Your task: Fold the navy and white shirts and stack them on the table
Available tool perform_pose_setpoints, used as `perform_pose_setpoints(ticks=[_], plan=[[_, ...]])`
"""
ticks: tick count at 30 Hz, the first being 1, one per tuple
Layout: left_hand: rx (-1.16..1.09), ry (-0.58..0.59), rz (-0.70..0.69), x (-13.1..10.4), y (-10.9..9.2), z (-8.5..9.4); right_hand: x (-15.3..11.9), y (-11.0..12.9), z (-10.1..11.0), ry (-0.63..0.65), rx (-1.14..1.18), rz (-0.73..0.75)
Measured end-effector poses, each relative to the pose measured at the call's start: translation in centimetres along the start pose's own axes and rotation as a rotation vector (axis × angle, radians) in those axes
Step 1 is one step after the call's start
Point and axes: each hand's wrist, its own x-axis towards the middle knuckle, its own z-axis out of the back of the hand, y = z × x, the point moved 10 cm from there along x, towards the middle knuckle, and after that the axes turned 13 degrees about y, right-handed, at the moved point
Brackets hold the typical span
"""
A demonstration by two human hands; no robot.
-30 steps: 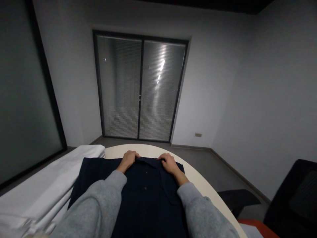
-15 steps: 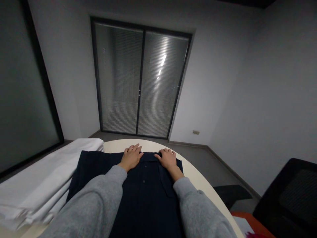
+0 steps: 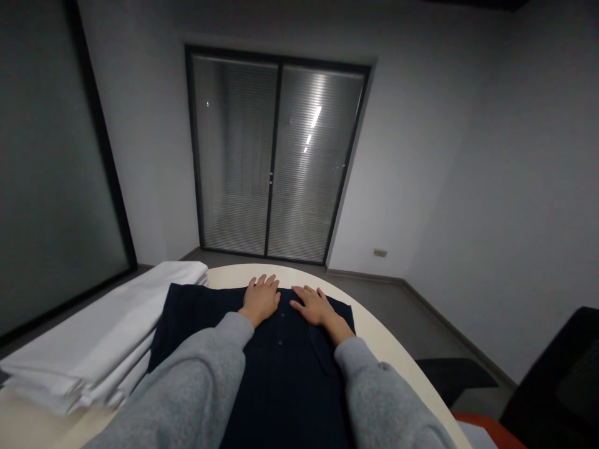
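Note:
A dark navy garment with small buttons down its front, which looks like a shirt [image 3: 285, 380], lies spread on the round cream table [image 3: 397, 349]. My left hand [image 3: 261, 300] rests palm down near the garment's far edge, fingers stretched out and slightly apart. Beside it, my right hand [image 3: 314, 305] lies flat on the cloth close to the same edge, its thumb and fingers spread towards the left. Neither hand grips the fabric. Part of the garment is hidden under my forearms, and its near end runs out of view.
Folded white cloth [image 3: 107, 337] is stacked on the table's left side, against the garment. A black chair [image 3: 556, 380] and an orange surface [image 3: 491, 430] are at the lower right. Beyond the table stand glass doors with blinds [image 3: 276, 162].
My right hand has shifted left, and its fingers, curled at the far edge before, now lie flatter. A raised fold between the hands looks flattened. The view has turned slightly left.

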Motion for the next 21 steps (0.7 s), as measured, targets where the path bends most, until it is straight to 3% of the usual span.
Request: perform_pose_setpoints(ticks=[2,5,7,10,13,16,19,21], plan=[[0.051,-0.047,0.008,-2.0,-1.0,2.8,0.0,0.0,-0.2,0.014,-0.002,-0.006],[0.113,0.032,0.067,-5.7,-0.4,6.5,-0.7,0.3,0.3,0.015,-0.021,-0.018],[0.164,0.072,0.159,-8.5,1.7,9.2,-1.5,1.0,1.2,-0.005,-0.043,-0.030],[0.235,0.008,0.307,-12.8,6.4,13.0,-3.4,4.1,3.3,-0.076,-0.073,-0.032],[0.194,-0.029,0.461,-16.0,12.1,14.6,-6.4,10.8,5.0,-0.160,-0.088,0.051],[-0.054,0.086,0.529,-17.1,17.3,13.2,-9.9,20.2,4.5,-0.179,-0.095,0.216],[-0.245,0.152,0.509,-16.5,19.6,12.3,-12.8,28.4,2.5,-0.166,-0.095,0.335],[-0.336,0.146,0.494,-15.7,19.8,12.4,-13.4,31.7,1.5,-0.184,-0.036,0.327]])
